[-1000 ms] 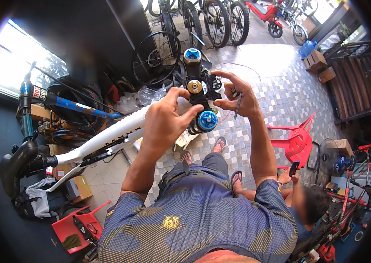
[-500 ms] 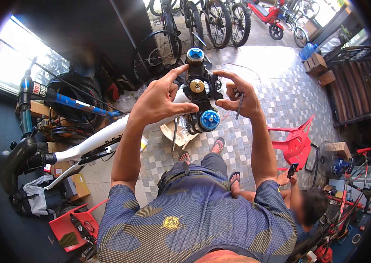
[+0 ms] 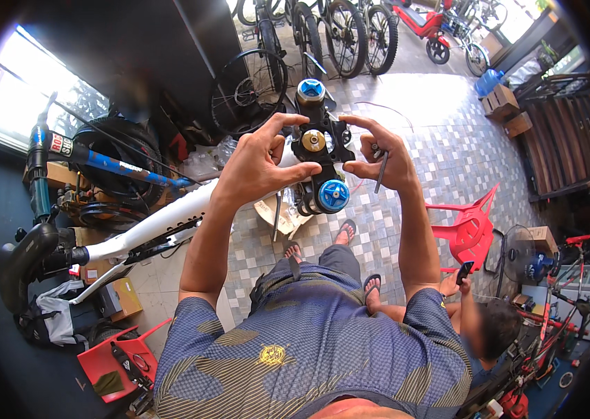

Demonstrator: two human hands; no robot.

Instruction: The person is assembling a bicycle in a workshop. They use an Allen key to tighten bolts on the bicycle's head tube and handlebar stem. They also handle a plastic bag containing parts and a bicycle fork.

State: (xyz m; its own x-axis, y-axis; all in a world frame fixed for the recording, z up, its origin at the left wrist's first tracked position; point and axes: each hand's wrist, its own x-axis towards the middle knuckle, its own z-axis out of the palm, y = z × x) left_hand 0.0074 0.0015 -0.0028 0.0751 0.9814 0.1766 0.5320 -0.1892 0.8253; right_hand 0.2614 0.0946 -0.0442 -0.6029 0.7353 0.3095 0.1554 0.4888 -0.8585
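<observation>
A: Left hand?
B: Left hand (image 3: pixel 256 157): one, thumb and forefinger spread in a C, tips at the near and far parts of the black fork crown (image 3: pixel 316 157); firmness of contact cannot be told.
A: Right hand?
B: Right hand (image 3: pixel 387 157): one, thumb and forefinger spread at the black clamp (image 3: pixel 339 148); other fingers curled around one thin hex key (image 3: pixel 381 174).
A: Location of crown?
B: Front end of one white bicycle frame (image 3: pixel 141 227), between the hands. Gold cap (image 3: pixel 314 141), central; two blue caps (image 3: pixel 333 195), either side.
A: Frame's other end?
B: One black saddle (image 3: pixel 26 262).
A: Beyond?
B: Tiled floor (image 3: pixel 448 146): bicycles (image 3: pixel 347 38), far edge; red chair (image 3: pixel 467 237), towards right edge; one person (image 3: pixel 491 327) near it, holding a phone (image 3: pixel 464 272).
</observation>
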